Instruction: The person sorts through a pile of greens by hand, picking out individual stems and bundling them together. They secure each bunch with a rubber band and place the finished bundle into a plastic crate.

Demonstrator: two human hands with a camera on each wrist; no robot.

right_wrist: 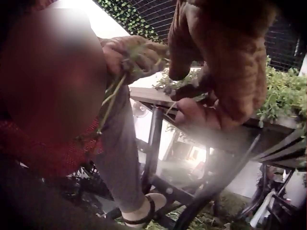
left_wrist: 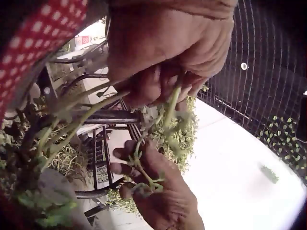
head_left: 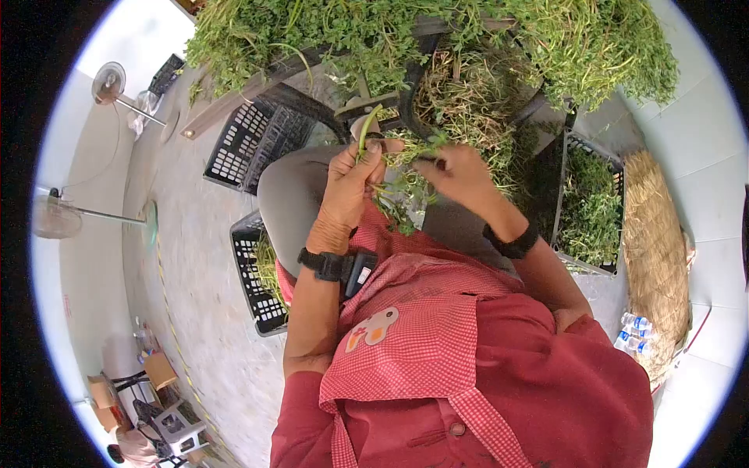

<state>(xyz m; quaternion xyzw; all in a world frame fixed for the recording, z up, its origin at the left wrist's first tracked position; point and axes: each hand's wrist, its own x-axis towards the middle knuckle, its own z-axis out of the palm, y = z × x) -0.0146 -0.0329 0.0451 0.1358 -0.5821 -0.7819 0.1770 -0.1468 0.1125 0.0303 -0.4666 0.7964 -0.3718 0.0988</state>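
In the head view, the left hand (head_left: 351, 183) grips green stems (head_left: 367, 129) between thumb and fingers, and leafy ends hang below it over the lap. The left wrist view shows this hand (left_wrist: 168, 48) curled round the stems (left_wrist: 86, 115). The right hand (head_left: 468, 183) is bent just right of it, beside loose greens. Its fingers stand apart in the left wrist view, where a thin sprig (left_wrist: 144, 172) crosses in front of the hand (left_wrist: 168, 201). Whether the right fingers touch the sprig is unclear.
Piled greens (head_left: 335, 47) cover a raised surface ahead. Black crates (head_left: 242, 140) stand at left, with another crate of greens (head_left: 589, 207) at right. Beyond it lie a straw-coloured bundle (head_left: 655, 249) and plastic bottles (head_left: 633, 334). Cut stalks (head_left: 476, 93) lie beneath the surface.
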